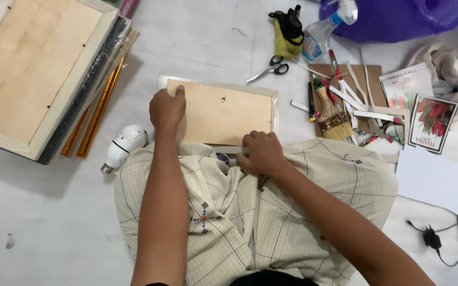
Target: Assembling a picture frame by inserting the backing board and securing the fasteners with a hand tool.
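Both hands — left hand (167, 108), right hand (261, 153) — steady picture frame (223, 114), lying face-down, long axis left-right.

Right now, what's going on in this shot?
A person sits on the floor with a small frame lying face down, backing board up. The left hand presses on its far left corner; the right hand works at the near edge, by the lap. Scissors, a brush, paper strips and a flower print lie to the right; a larger frame and a bulb to the left.
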